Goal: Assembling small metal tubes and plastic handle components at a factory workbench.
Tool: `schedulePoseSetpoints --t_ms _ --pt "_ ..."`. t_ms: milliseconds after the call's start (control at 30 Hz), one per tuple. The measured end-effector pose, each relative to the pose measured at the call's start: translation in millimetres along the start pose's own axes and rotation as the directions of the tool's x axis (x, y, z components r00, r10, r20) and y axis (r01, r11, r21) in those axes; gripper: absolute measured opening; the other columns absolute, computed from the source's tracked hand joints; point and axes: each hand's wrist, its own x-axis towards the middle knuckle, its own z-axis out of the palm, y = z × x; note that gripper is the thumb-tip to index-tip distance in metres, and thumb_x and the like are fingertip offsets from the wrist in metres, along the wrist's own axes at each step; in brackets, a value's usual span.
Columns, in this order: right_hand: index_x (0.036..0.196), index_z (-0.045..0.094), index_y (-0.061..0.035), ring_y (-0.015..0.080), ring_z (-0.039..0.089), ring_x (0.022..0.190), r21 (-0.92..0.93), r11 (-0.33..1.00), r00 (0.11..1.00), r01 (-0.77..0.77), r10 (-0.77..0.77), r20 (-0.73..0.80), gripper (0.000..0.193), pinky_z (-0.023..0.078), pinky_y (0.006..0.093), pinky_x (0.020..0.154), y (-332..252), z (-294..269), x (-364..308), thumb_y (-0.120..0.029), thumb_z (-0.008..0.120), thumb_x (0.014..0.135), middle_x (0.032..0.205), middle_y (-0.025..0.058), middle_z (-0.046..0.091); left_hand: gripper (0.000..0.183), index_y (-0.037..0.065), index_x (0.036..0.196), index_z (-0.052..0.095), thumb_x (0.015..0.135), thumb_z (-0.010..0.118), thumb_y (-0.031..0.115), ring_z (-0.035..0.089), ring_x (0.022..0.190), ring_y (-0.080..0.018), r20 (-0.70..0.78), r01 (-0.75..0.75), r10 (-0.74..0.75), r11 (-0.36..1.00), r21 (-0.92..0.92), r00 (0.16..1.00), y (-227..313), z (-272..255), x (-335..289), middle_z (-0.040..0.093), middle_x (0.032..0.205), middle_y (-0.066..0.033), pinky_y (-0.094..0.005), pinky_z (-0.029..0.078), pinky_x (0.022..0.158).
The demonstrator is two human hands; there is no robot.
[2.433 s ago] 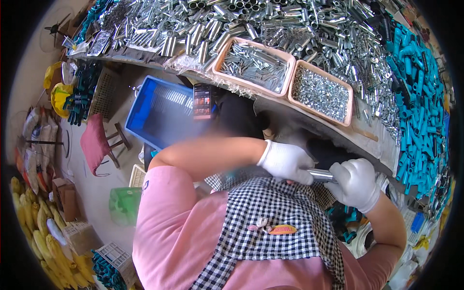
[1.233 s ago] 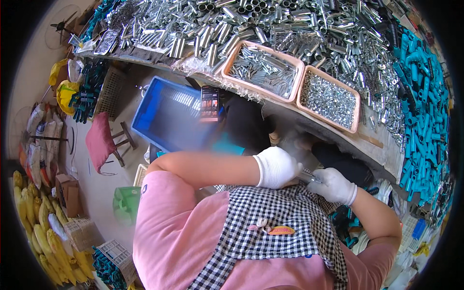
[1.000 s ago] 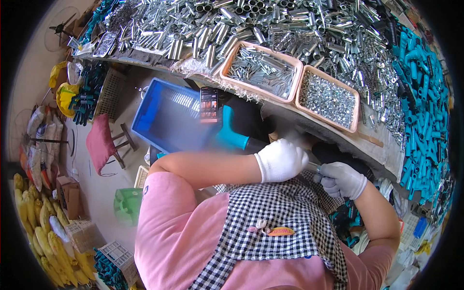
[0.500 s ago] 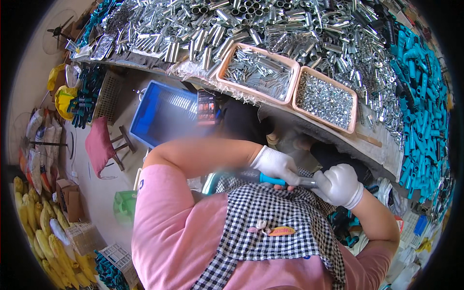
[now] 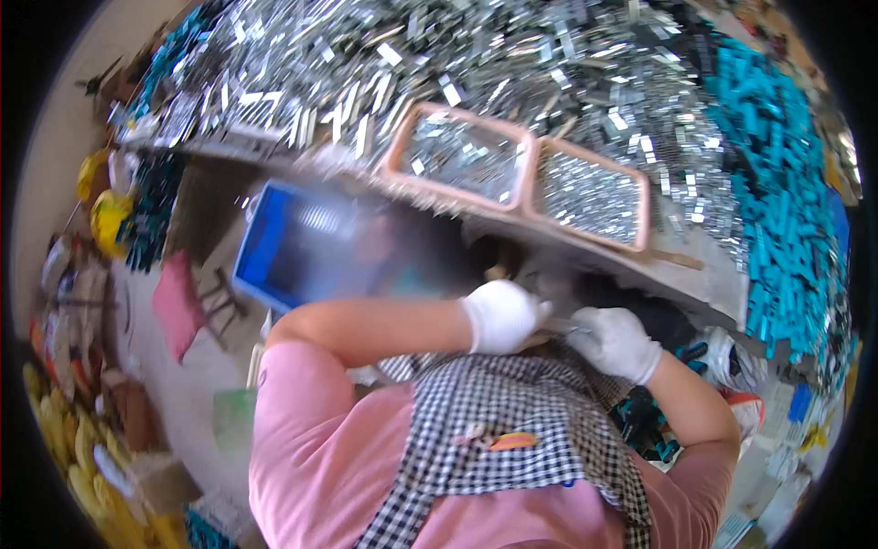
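Note:
My left hand (image 5: 505,316), in a white glove, is closed in front of the apron, gripping a teal-and-grey tube. The tube's metal end (image 5: 560,325) shows as a dull grey streak between the hands. My right hand (image 5: 611,343), also white-gloved, is wrapped round that end. Motion smears the fingers. A faint teal blur (image 5: 421,279) up and left of my left hand may be the tube's far part; I cannot tell for sure.
Metal sleeves (image 5: 366,46) crowd the workbench. Two pink-rimmed trays, one of longer pieces (image 5: 398,151) and one of small parts (image 5: 644,206), sit at its front edge. Teal tubes (image 5: 777,174) are heaped right. A blue crate (image 5: 247,265) and a pink-covered stool (image 5: 176,306) stand left.
The whole view has shifted and blurred. Both hands have moved slightly left and up, and the teal part no longer shows beside my left hand over the apron.

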Motion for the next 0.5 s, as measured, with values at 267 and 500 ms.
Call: schedulePoseSetpoints --t_ms 267,500 --pt "0.098 0.062 0.0021 0.0214 0.053 0.055 -0.568 0.547 0.579 0.615 -0.802 -0.146 0.025 0.042 0.0361 0.047 -19 -43 -9 -0.014 0.062 0.078 0.063 0.0047 0.049 0.049 0.001 0.112 0.058 0.097 0.054 0.047 0.054 0.05 -0.0162 0.473 0.831 0.717 -0.275 -0.483 0.512 -33 3 0 0.059 0.067 -0.0055 -0.0292 0.041 0.042" --pt "0.081 0.061 -0.0081 0.0341 0.061 0.055 -0.255 0.952 0.976 0.169 -0.198 -0.093 0.029 0.049 0.0462 0.05 -18 -25 -28 -0.036 0.066 0.084 0.062 0.0122 0.059 0.04 0.0 0.113 0.061 0.094 0.062 0.035 0.063 0.064 -0.0196 0.395 0.124 0.192 0.752 -0.647 0.898 -3 -36 16 0.062 0.074 -0.0107 -0.0336 0.052 0.058"
